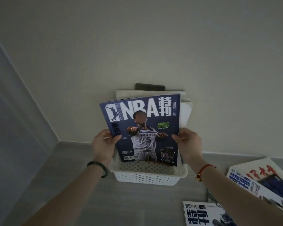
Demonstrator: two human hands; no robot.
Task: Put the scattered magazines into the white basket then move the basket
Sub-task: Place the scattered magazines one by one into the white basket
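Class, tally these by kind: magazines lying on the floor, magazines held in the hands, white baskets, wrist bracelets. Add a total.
Floor magazines: 3
Held magazine: 1
White basket: 1
Bracelets: 2
Total: 7

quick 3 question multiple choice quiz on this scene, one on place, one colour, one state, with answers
1. Relative to the white basket, the loose magazines lie A left B right, on the floor C on top
2. The held magazine is mostly A red B blue C yellow
3. It is gripped by A both hands B one hand C nobody
Answers: B, they lie at lower right; B, dark blue cover; A, left hand and right hand pinch its side edges.
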